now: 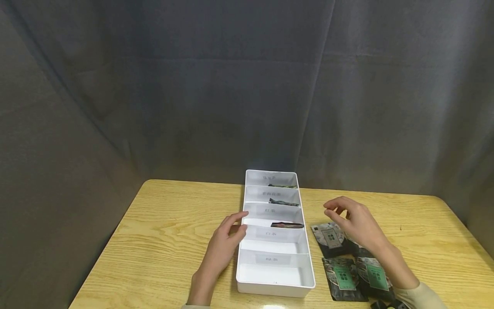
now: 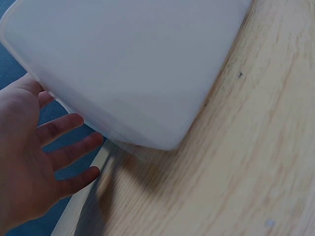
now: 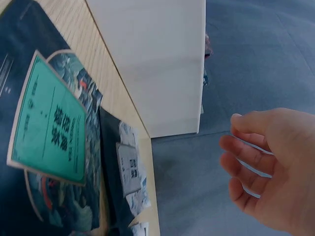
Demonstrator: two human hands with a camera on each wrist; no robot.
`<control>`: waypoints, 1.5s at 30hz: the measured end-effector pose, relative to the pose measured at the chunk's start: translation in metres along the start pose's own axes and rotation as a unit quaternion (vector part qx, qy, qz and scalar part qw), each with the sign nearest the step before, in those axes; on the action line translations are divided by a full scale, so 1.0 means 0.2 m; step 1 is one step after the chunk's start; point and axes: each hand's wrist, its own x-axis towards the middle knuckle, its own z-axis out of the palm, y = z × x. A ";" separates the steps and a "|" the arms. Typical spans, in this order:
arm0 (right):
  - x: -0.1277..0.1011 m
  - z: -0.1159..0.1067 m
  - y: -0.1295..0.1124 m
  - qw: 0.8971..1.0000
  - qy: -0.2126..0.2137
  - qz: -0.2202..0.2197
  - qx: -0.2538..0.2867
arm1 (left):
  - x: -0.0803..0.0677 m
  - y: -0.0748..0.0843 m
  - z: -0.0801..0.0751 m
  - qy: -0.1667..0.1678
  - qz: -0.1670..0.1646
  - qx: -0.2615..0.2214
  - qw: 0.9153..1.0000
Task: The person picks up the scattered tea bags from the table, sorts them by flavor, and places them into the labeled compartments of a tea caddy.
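A long white box [image 1: 275, 290] with several labelled compartments stands on the table. My left hand [image 1: 221, 244] is at its left side, fingertips by the rim; in the left wrist view its fingers are spread and loosely bent, gripping nothing. My right hand [image 1: 360, 223] hovers to the right of the box with loosely curled fingers and nothing held. Beneath and near it lie dark tea sachets: one with a pale label [image 1: 329, 239] and two with green labels, a left one [image 1: 344, 278] and a right one [image 1: 376, 277]. The right forearm partly hides another.
Single sachets stand in the three far compartments: a back sachet [image 1: 283, 186], a dark green sachet [image 1: 284, 202] and a red-and-black sachet [image 1: 287, 225]. A black object [image 1: 387, 304] is cut off at the bottom edge. Grey curtain [image 1: 216, 107] hangs behind the wooden table [image 1: 166, 231].
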 end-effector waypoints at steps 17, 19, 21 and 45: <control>-0.02 0.00 0.13 0.998 -0.058 0.034 0.001 | -0.01 0.00 0.00 0.001 0.004 0.001 1.000; -0.02 0.00 0.15 0.997 -0.069 0.039 0.005 | -0.01 0.00 0.00 0.001 0.003 0.001 1.000; -0.03 0.00 0.17 0.996 -0.081 0.045 0.007 | 0.00 0.00 0.00 0.001 0.002 0.002 1.000; -0.07 0.00 0.32 0.987 -0.136 0.082 0.037 | -0.01 0.00 0.00 0.003 0.001 -0.002 1.000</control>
